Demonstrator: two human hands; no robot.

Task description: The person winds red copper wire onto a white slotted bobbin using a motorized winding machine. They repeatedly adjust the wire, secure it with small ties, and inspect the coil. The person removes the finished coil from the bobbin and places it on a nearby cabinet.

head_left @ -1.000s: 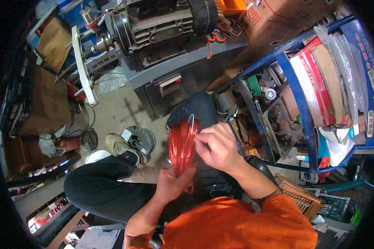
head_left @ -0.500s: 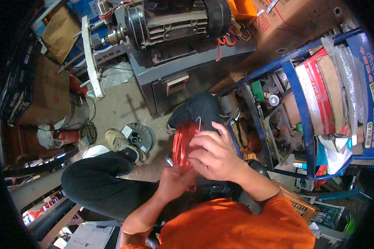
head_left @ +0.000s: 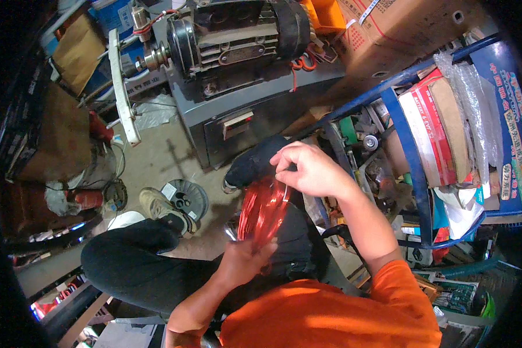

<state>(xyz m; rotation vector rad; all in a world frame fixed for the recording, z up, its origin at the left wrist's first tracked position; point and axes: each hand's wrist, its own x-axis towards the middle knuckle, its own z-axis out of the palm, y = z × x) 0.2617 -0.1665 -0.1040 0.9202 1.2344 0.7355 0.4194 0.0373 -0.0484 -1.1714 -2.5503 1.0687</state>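
Observation:
A coil of shiny red enamelled wire (head_left: 260, 210) stands up over my lap, its loops bunched into a long, slightly blurred bundle. My left hand (head_left: 245, 262) is closed around its lower end. Above the upper end, my right hand (head_left: 308, 166) has its fingers pressed together in a pinch. A thin white strand (head_left: 286, 195) runs from beside the coil up to those fingertips, where its end is hidden. By the coil's lower left, a small shiny metal piece (head_left: 231, 232) pokes out near my left hand.
Ahead, an electric motor (head_left: 235, 43) sits on a grey metal cabinet (head_left: 191, 110), with a pale curved bar (head_left: 122, 95) on its shaft side. A black wire spool (head_left: 187, 200) lies on the floor by my shoe. A blue shelf rack (head_left: 413, 156) with boxes and parts stands at right.
My right hand has left the coil's side, moved up and closed into a pinch at the white strand. My left hand keeps its hold; the coil's loops look more spread. The view has shifted slightly.

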